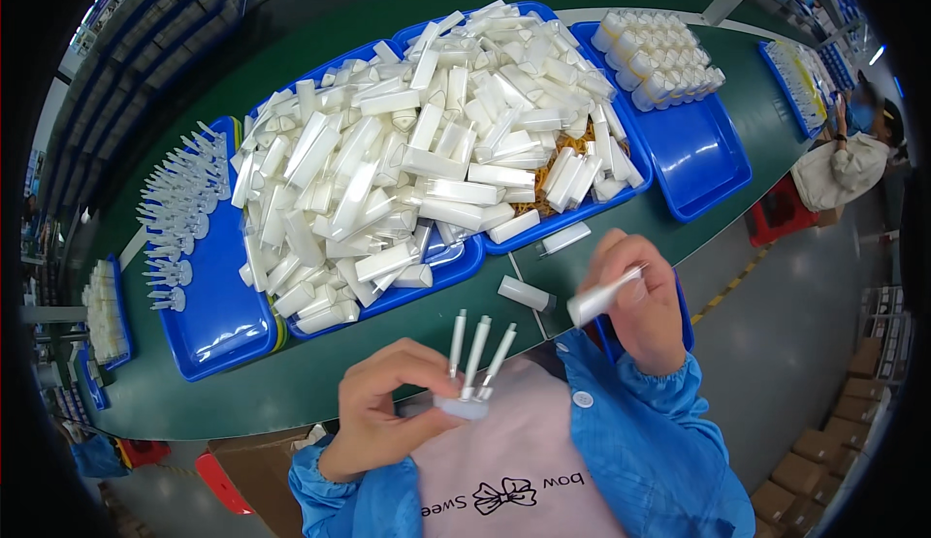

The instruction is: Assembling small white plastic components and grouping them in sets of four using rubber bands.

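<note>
In front of my chest, my left hand point(393, 407) pinches a white round base with three upright prongs point(474, 359) between thumb and fingers. Up and to the right, my right hand point(640, 296) is closed on a white plastic sleeve point(593, 303), slightly blurred and held tilted. On the green table between the hands lies a loose white sleeve point(525, 292) with a clear end. A second loose sleeve point(565, 237) rests against the blue tray's edge. Beyond them, a big heap of similar white sleeves point(427, 165) overfills the blue trays point(456, 269).
At the left, a blue tray point(218, 344) carries rows of pronged white bases point(179, 208). A blue tray point(700, 165) at the back right holds grouped white pieces point(655, 58). Orange bands point(550, 174) show under the heap. A person point(844, 165) sits farther right, by a red stool point(779, 213).
</note>
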A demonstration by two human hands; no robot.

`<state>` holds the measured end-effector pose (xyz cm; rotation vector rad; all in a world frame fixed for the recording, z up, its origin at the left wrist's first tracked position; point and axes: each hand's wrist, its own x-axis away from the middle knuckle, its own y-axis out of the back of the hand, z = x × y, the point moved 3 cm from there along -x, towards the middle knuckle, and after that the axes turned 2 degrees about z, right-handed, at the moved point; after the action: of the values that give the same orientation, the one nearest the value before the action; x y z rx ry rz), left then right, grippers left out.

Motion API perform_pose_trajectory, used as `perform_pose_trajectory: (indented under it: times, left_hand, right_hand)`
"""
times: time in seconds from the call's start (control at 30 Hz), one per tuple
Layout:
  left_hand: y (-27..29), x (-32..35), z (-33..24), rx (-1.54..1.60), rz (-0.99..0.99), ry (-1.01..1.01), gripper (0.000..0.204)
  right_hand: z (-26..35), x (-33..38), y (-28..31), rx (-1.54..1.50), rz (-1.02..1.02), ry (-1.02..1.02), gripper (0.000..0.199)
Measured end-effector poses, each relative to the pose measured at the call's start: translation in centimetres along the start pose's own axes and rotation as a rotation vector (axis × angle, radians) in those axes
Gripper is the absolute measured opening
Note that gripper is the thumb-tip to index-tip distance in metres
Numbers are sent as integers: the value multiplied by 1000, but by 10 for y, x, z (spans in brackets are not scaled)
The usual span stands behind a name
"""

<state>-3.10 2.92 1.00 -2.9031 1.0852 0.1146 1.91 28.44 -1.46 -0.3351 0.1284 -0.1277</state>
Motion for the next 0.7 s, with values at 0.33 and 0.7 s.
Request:
perform_pose_trajectory:
  times: [0.33, 0.7]
  left_hand:
    - [-16, -24, -5, -21, 196, 37, 21]
    - [-18, -28, -1, 22, 205, 117, 15]
  right_hand:
    - [-15, -7, -12, -53, -66, -29, 28]
    - [1, -13, -8, 102, 132, 74, 21]
